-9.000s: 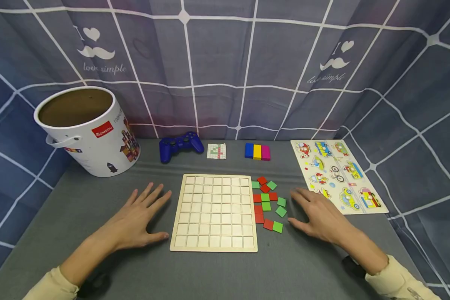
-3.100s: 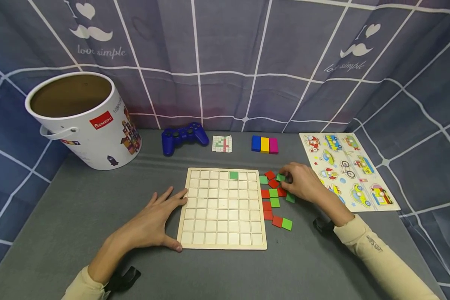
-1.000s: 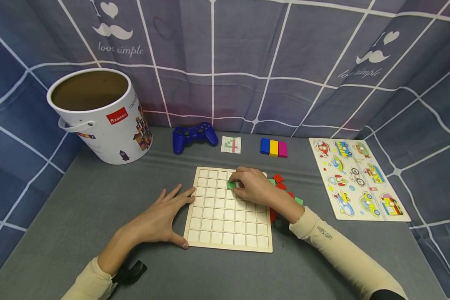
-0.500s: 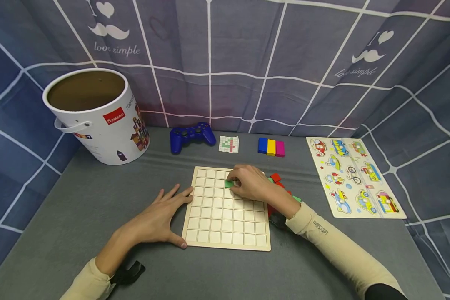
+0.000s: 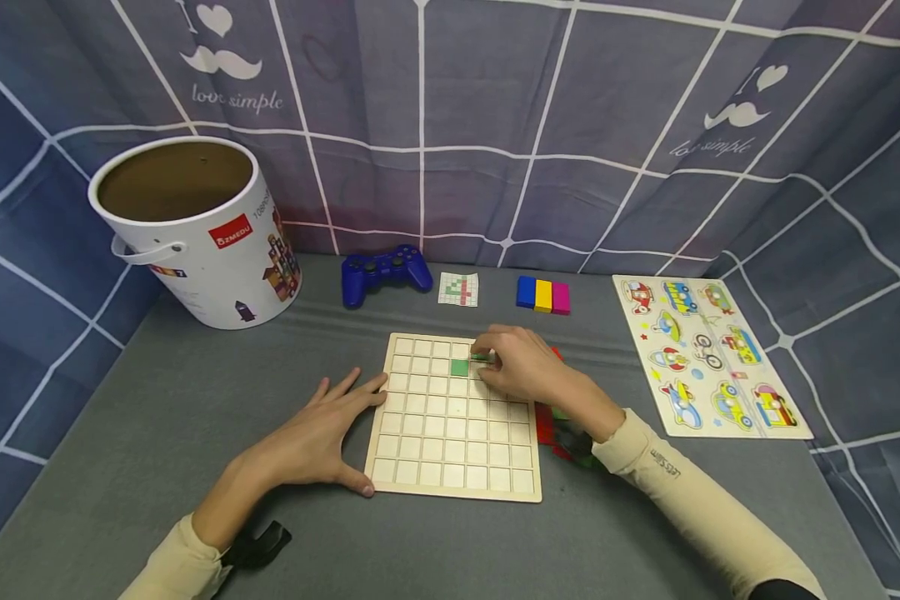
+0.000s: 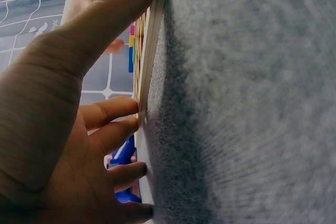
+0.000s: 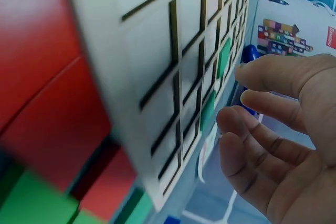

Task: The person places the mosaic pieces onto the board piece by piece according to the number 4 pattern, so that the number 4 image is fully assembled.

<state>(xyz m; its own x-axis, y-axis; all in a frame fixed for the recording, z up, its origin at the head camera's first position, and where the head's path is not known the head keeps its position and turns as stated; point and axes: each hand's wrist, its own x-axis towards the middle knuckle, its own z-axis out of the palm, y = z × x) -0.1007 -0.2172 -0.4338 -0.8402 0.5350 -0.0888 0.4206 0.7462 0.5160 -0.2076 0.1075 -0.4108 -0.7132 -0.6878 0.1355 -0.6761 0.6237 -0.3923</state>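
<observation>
A wooden grid board [image 5: 453, 494] lies on the grey table, with one green square tile [image 5: 460, 367] in its second row and another green tile [image 5: 482, 357] in the top row, partly behind my right fingers. My right hand [image 5: 525, 364] hovers over the board's upper right part. In the right wrist view its loosely bent fingers hold nothing and stand apart from both tiles. My left hand [image 5: 318, 433] has spread fingers; its thumb and fingertips touch the board's left edge. Red tiles [image 5: 544, 425] and green ones lie right of the board, mostly hidden under my right forearm.
Behind the board are a blue game controller [image 5: 385, 273], a small printed grid card [image 5: 458, 290] and blue, yellow and pink blocks [image 5: 543, 295]. A white bucket [image 5: 195, 258] stands at the back left. A picture puzzle board [image 5: 708, 354] lies at right.
Nine seconds ago the board held no tiles; now it has two green ones. Within the last half second my right hand let go of the second green tile and moved slightly right.
</observation>
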